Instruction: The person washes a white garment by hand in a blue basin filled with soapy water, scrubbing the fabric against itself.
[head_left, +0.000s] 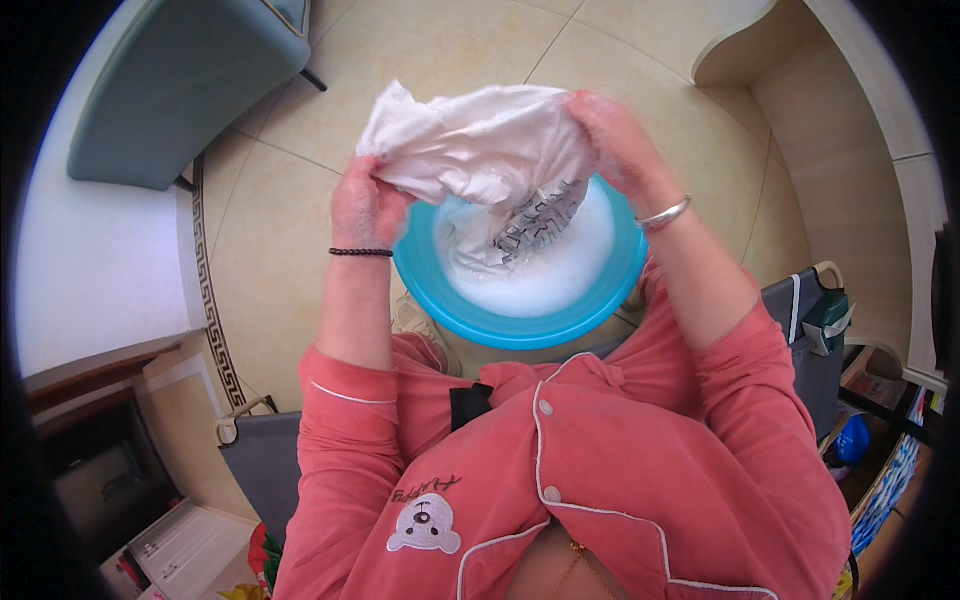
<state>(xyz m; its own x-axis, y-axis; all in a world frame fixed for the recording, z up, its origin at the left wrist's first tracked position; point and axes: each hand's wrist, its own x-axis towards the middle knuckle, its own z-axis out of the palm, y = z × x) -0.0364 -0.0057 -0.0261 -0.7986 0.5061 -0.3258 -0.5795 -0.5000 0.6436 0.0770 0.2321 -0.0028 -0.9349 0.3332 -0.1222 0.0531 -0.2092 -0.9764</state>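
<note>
A wet white cloth garment (480, 142) with a dark printed pattern is stretched between my two hands above a blue plastic basin (517, 334). My left hand (371, 202), with suds on it and a dark bead bracelet at the wrist, grips the cloth's left end. The right end is gripped by my right hand (615, 142), which is slightly blurred and soapy, with a silver bangle on the wrist. The garment's lower part hangs into the basin, where white suds (525, 292) lie around it. What is beneath the foam is hidden.
The basin stands on the tiled floor (285, 225) between my legs. A grey-green chair (202, 82) is at the upper left, and a pale wooden cabinet (832, 150) at the right. Grey fabric with a tubular frame (810, 360) is beside me, with a tissue pack (827, 322) on it.
</note>
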